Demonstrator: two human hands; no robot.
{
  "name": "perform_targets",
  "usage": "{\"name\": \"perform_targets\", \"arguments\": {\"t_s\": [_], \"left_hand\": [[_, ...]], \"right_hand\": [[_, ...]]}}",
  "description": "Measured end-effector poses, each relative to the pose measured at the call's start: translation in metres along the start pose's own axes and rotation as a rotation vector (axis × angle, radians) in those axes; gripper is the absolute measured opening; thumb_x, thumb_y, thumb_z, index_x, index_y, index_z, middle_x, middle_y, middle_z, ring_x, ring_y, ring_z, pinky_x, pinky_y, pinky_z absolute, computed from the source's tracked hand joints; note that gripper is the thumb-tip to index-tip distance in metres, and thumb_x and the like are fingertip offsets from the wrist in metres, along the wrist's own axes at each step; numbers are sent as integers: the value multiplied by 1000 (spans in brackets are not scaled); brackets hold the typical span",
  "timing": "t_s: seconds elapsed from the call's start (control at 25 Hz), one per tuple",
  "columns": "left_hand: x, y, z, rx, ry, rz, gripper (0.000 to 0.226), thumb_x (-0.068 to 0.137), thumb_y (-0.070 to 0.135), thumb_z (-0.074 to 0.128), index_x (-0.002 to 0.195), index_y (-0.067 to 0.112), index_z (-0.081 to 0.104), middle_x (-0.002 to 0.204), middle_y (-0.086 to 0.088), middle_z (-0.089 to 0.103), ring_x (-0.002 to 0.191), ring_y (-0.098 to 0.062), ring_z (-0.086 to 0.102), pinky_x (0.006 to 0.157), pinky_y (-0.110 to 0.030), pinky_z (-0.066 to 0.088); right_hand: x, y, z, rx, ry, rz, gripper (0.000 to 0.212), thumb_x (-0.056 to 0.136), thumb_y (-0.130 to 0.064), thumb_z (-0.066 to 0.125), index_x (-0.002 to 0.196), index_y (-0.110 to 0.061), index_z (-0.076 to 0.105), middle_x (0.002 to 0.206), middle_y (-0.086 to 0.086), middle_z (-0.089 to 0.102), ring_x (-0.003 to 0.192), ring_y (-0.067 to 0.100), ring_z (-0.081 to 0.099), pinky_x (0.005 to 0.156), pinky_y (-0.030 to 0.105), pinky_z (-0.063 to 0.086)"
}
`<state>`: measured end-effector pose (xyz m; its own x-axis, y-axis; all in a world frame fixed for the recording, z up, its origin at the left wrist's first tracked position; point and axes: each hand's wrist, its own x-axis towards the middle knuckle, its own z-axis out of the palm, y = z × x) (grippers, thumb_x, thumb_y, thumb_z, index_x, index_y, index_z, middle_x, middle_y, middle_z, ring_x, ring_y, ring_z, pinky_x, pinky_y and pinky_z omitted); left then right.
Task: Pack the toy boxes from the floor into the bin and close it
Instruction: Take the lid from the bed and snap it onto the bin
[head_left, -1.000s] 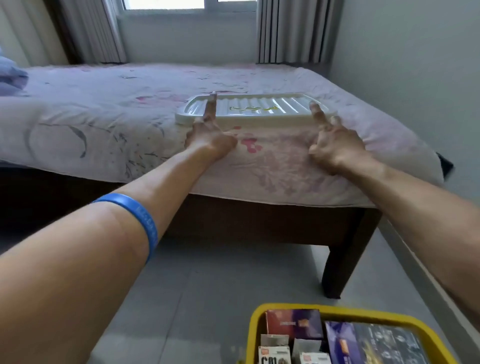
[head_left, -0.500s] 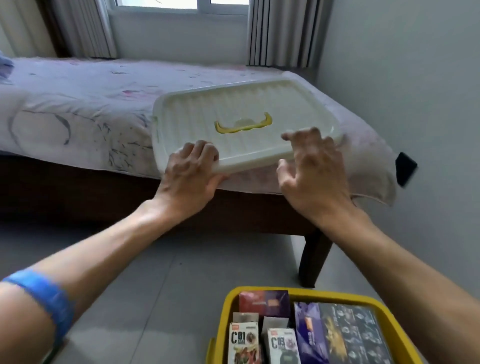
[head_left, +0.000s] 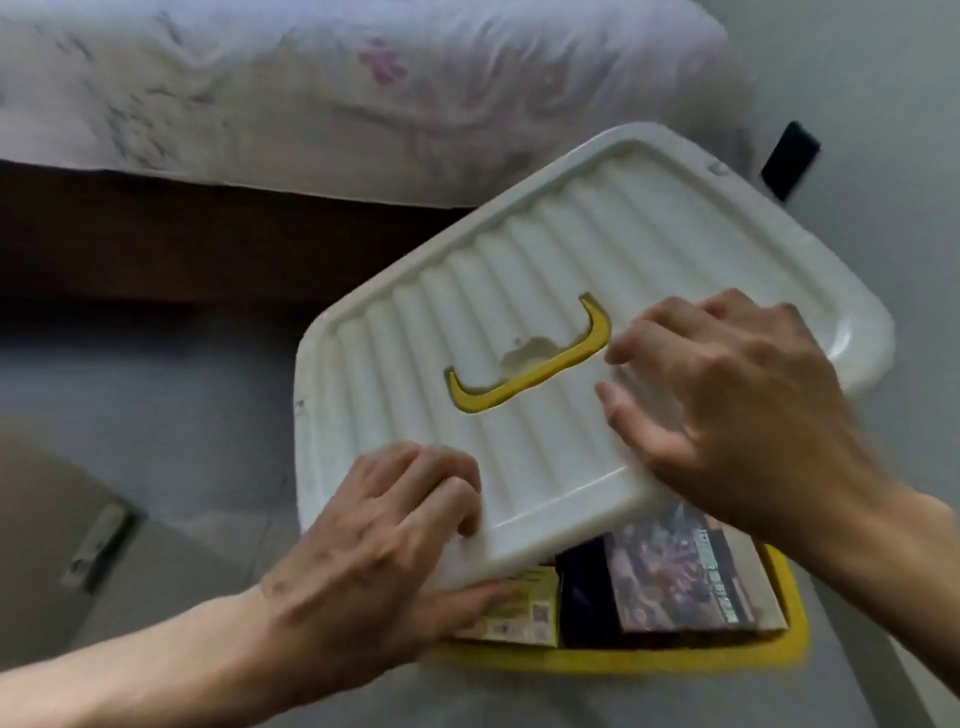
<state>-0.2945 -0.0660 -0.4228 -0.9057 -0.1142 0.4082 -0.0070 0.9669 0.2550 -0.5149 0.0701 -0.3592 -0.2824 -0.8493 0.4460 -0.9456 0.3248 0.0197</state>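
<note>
A white ribbed lid (head_left: 550, 291) with a yellow handle (head_left: 524, 376) hangs tilted over the yellow bin (head_left: 675, 659) and covers most of it. My left hand (head_left: 374, 540) grips the lid's near left corner, fingers on top and thumb under the edge. My right hand (head_left: 727, 410) grips the near right edge with curled fingers over the top. Under the lid's near edge toy boxes show inside the bin: a dark illustrated box (head_left: 691, 577), a dark blue box (head_left: 587, 597) and a yellow-green box (head_left: 519, 608).
A bed (head_left: 322, 88) with a pale flowered sheet stands just behind the bin, its dark wooden frame (head_left: 182, 234) below. A grey wall (head_left: 883, 104) with a dark socket (head_left: 789, 158) is on the right. Grey floor (head_left: 156, 415) lies to the left.
Both hands took the lid off the bed and brought it down toward me over the bin. My view dropped from the bed to the bin.
</note>
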Motion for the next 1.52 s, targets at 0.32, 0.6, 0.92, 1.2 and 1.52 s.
{"name": "perform_targets", "arguments": {"t_s": [0.32,0.6,0.92,1.2,1.52], "left_hand": [[-28,-19,68,209,-477,222,47,78,49,67,109,20,47,121,-5,53,98,-25,50,97,-44,43],[-27,4,103,296,-494,139,90,67,44,79,146,26,38,150,-9,45,134,-34,47,104,-64,36],[-23,-21,110,261,-501,214,56,100,52,39,150,27,39,156,-7,38,140,-36,39,101,-70,35],[-57,11,133,305,-407,261,32,104,38,45,133,26,51,141,1,58,127,-33,56,86,-62,51],[-40,-34,112,344,-460,306,66,91,19,36,155,17,20,164,-11,14,146,-48,16,97,-78,28]], "right_hand": [[-74,21,127,91,-645,272,51,99,-55,26,147,-39,32,162,-4,24,145,23,22,113,41,21],[-49,32,157,165,-575,156,64,91,-65,14,149,-41,27,164,-5,19,150,24,14,120,48,12],[-68,28,181,119,-657,181,69,87,-77,-2,151,-53,-10,166,-15,-9,152,18,-10,119,51,-6],[-98,11,156,82,-601,131,71,93,-71,13,157,-40,12,167,-4,10,152,31,10,118,59,8],[-46,22,176,13,-516,61,71,88,-78,20,147,-41,31,157,0,33,140,32,32,106,54,28]]}}
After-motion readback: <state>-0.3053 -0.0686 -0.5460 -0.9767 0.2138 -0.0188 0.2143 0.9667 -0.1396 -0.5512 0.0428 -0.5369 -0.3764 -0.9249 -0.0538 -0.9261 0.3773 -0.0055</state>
